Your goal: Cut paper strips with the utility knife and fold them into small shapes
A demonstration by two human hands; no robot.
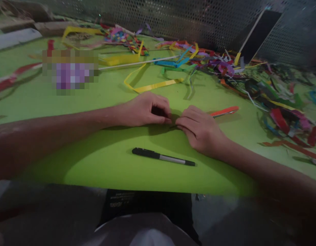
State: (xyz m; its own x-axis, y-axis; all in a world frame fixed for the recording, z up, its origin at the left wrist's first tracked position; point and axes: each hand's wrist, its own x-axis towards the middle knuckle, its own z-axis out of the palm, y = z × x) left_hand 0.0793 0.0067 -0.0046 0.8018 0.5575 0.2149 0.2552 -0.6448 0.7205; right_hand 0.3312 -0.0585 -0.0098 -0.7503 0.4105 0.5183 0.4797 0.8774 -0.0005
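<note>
We find the left hand loosely curled, the right hand bunched; whether they hold anything, we cannot tell. The pen lies nearer, touching neither.

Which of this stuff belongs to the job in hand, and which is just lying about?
Likely job:
left hand and right hand, close together; anything pinched is too small to tell
black pen, unheld, nearby
orange tool, partly hidden by the right hand

Apparently lying about:
yellow strip
tangled coloured strips
white stick
</note>
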